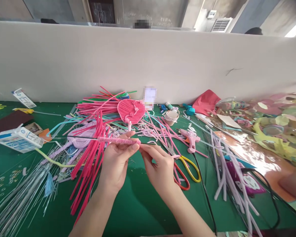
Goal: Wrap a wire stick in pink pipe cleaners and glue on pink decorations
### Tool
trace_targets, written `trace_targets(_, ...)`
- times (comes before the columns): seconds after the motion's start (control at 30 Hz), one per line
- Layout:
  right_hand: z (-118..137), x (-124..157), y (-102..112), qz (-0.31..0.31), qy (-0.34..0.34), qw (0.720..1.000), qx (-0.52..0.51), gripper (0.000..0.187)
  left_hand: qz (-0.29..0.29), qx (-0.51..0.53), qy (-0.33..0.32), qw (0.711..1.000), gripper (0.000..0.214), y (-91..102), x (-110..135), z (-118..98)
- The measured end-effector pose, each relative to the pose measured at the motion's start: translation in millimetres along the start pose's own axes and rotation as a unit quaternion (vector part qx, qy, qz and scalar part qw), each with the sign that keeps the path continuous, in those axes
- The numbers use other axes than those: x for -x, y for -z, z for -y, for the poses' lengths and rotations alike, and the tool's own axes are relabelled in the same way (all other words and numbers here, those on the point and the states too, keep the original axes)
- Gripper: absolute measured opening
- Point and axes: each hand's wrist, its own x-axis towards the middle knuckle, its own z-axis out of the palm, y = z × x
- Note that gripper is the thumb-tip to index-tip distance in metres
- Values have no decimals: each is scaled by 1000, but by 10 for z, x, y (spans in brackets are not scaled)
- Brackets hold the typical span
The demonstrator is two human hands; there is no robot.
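Note:
My left hand [115,161] pinches a thin wire wrapped in light pink pipe cleaner [118,140], thumb on top, held level above the green table [138,204]. My right hand [158,164] meets it at the wrapped wire's right end, fingers closed on the tip. The bare wire sticks out to the left. Behind the hands lies a heap of hot-pink pipe cleaners [93,148] and a pink heart-shaped woven piece [131,111].
A pink glue gun [191,138] and scissors with yellow and red handles [187,168] lie right of my hands. Lilac pipe cleaners [227,174], a black cable, shiny foil and paper scraps fill the right. Thin wires [17,200] and a white box [18,139] lie left. A white partition stands behind.

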Motion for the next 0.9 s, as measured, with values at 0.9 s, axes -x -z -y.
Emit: trace_targets(0.9, -36, -688, 644, 306, 73, 949, -8, 25, 95, -222, -4, 970, 32, 183, 46, -169)
